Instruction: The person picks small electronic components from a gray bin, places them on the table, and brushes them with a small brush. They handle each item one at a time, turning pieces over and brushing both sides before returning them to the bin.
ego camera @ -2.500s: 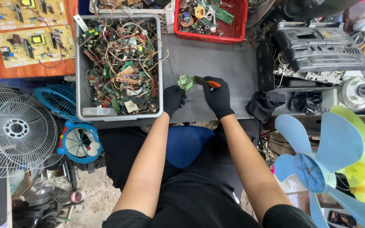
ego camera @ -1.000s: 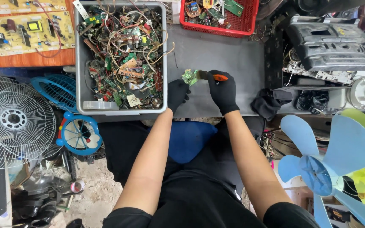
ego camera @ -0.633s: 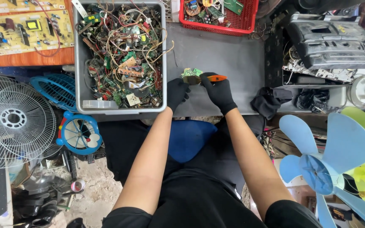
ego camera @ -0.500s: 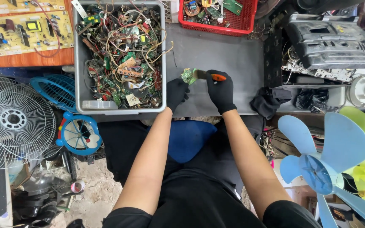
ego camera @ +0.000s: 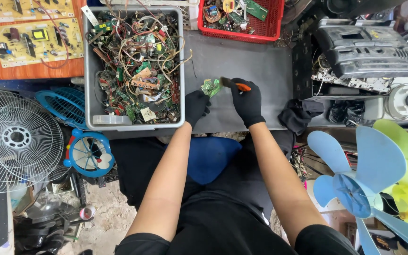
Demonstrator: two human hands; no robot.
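Hands at work: left hand (ego camera: 196, 105) pinches a small green circuit board (ego camera: 210, 87) over the grey mat (ego camera: 256, 61), right hand (ego camera: 247, 100) grips orange-handled pliers (ego camera: 234, 85) against it, while the bin (ego camera: 87, 80) at nine o'clock holds many untouched boards.

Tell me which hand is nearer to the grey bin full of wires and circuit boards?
Left. The left hand holds the small green board just beside the grey bin. The right hand, gripping an orange-handled tool, is farther away.

Electronics scrap workshop, grey bin (ego camera: 87, 71) w/ circuit boards, wires, fan blades (ego camera: 355, 174), fan grilles (ego camera: 15, 137)
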